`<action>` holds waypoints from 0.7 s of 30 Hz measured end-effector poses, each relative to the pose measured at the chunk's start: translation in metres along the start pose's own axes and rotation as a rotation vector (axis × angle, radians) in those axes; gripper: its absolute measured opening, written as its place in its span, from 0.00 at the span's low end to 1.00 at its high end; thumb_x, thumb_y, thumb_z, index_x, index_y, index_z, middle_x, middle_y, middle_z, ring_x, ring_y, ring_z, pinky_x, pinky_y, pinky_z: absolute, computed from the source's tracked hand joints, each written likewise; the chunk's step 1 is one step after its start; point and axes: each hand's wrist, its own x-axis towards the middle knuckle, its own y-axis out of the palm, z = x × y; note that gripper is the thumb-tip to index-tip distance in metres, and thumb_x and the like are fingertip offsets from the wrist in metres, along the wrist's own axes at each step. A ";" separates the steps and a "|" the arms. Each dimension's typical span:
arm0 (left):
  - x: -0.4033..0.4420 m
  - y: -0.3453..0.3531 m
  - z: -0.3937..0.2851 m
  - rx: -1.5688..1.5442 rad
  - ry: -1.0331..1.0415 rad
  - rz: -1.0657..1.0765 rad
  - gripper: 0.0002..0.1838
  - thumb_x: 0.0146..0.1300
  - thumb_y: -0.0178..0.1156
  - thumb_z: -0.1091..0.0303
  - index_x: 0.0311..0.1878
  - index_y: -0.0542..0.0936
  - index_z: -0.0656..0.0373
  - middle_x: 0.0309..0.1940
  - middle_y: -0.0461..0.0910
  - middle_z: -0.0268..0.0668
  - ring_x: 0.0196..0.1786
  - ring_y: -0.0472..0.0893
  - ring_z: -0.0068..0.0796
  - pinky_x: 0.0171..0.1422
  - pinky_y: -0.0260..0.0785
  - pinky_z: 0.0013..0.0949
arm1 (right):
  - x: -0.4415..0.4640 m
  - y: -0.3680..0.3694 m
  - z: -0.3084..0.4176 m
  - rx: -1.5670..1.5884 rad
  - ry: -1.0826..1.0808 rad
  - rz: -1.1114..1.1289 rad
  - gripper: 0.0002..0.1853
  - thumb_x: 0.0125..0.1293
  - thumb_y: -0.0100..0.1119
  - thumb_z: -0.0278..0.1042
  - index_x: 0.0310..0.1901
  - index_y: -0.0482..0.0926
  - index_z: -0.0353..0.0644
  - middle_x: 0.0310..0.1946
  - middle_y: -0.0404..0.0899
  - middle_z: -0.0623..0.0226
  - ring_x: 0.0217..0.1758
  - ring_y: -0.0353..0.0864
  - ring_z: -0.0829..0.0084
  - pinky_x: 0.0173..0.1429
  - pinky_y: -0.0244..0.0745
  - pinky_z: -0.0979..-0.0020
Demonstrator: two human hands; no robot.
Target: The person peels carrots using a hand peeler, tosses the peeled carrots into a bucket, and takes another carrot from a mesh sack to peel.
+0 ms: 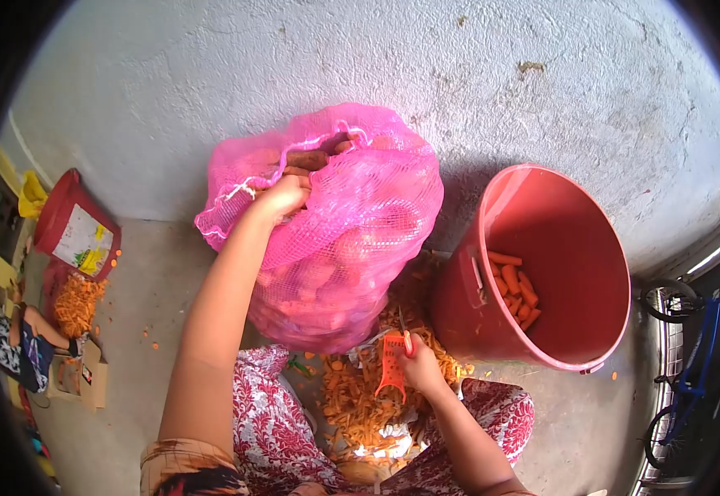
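My left hand (pixel 284 197) reaches into the mouth of a pink mesh sack (pixel 376 194) full of carrots. Its fingers are curled and partly hidden beside unpeeled carrots (pixel 306 159); what they hold is not clear. My right hand (pixel 424 368) is closed round a peeler (pixel 410 342) with a red-orange handle and a thin metal blade pointing up. Against that hand lies a flat orange slotted plastic piece (pixel 392 366); whether it is part of the peeler I cannot tell. Below is a heap of carrot peelings (pixel 352 405) between my legs.
A large red bucket (pixel 575 248) on the right holds several peeled carrots (pixel 517 289). At the left are another red bucket (pixel 66 202), orange peelings (pixel 79 306), a cardboard box (pixel 91 376) and another person's leg (pixel 42 325). A bicycle (pixel 691 364) stands far right; a wall (pixel 500 74) rises behind.
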 end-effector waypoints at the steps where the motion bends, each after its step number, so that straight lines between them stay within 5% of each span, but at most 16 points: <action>1: -0.002 0.001 -0.001 -0.114 -0.011 0.026 0.08 0.53 0.48 0.72 0.33 0.77 0.61 0.26 0.77 0.35 0.24 0.74 0.26 0.25 0.64 0.30 | 0.000 0.000 -0.001 -0.001 -0.006 0.000 0.09 0.54 0.52 0.32 0.34 0.68 0.36 0.23 0.72 0.54 0.27 0.72 0.63 0.35 0.67 0.67; 2: -0.003 0.001 -0.004 -0.340 -0.168 0.025 0.08 0.54 0.49 0.71 0.33 0.77 0.59 0.27 0.77 0.34 0.25 0.74 0.26 0.27 0.65 0.30 | -0.001 0.000 -0.002 -0.003 -0.008 -0.001 0.09 0.54 0.52 0.32 0.34 0.68 0.36 0.23 0.72 0.54 0.27 0.72 0.63 0.36 0.67 0.67; 5: -0.004 0.005 -0.005 -0.260 -0.203 0.049 0.10 0.60 0.43 0.68 0.35 0.75 0.59 0.28 0.76 0.32 0.27 0.74 0.20 0.29 0.66 0.24 | 0.000 0.002 -0.001 0.002 -0.029 -0.012 0.09 0.54 0.52 0.32 0.34 0.68 0.36 0.23 0.72 0.54 0.28 0.73 0.62 0.36 0.67 0.67; 7: 0.048 -0.011 0.055 -0.322 -0.232 0.091 0.12 0.59 0.42 0.66 0.34 0.75 0.59 0.28 0.76 0.36 0.28 0.73 0.24 0.33 0.65 0.27 | -0.003 0.003 -0.003 0.015 -0.048 -0.024 0.09 0.54 0.52 0.32 0.33 0.68 0.36 0.23 0.72 0.53 0.28 0.73 0.61 0.36 0.67 0.67; 9: 0.035 0.005 0.033 -0.494 -0.274 0.225 0.15 0.56 0.42 0.63 0.35 0.75 0.62 0.30 0.76 0.40 0.33 0.73 0.33 0.41 0.64 0.34 | -0.005 0.001 -0.001 0.021 -0.026 -0.010 0.09 0.54 0.52 0.32 0.33 0.67 0.36 0.24 0.72 0.52 0.29 0.73 0.59 0.36 0.67 0.66; 10: 0.024 0.017 0.019 -0.345 -0.274 0.028 0.17 0.57 0.37 0.63 0.34 0.75 0.62 0.31 0.76 0.42 0.34 0.72 0.37 0.44 0.63 0.36 | -0.005 0.001 0.001 0.024 -0.016 -0.003 0.09 0.54 0.52 0.32 0.33 0.67 0.35 0.24 0.72 0.52 0.29 0.73 0.59 0.36 0.67 0.66; 13: 0.000 0.023 -0.010 -0.491 -0.298 -0.101 0.13 0.55 0.44 0.65 0.35 0.75 0.63 0.31 0.76 0.41 0.34 0.73 0.35 0.44 0.64 0.34 | -0.008 -0.003 0.005 -0.008 -0.015 -0.013 0.09 0.54 0.52 0.32 0.33 0.67 0.35 0.24 0.72 0.52 0.30 0.73 0.57 0.36 0.67 0.66; 16: 0.019 0.002 0.022 0.041 -0.016 -0.139 0.11 0.51 0.54 0.69 0.37 0.75 0.64 0.32 0.77 0.40 0.36 0.74 0.32 0.44 0.65 0.32 | -0.012 -0.004 0.004 -0.021 -0.023 -0.024 0.10 0.54 0.52 0.32 0.33 0.67 0.36 0.23 0.72 0.52 0.29 0.73 0.57 0.36 0.66 0.65; 21: -0.011 -0.004 -0.015 0.264 0.041 -0.089 0.16 0.46 0.61 0.71 0.40 0.75 0.65 0.34 0.78 0.39 0.37 0.75 0.28 0.42 0.66 0.28 | -0.016 -0.002 -0.001 -0.010 -0.006 -0.010 0.10 0.55 0.53 0.33 0.33 0.67 0.36 0.23 0.72 0.52 0.28 0.73 0.57 0.36 0.66 0.65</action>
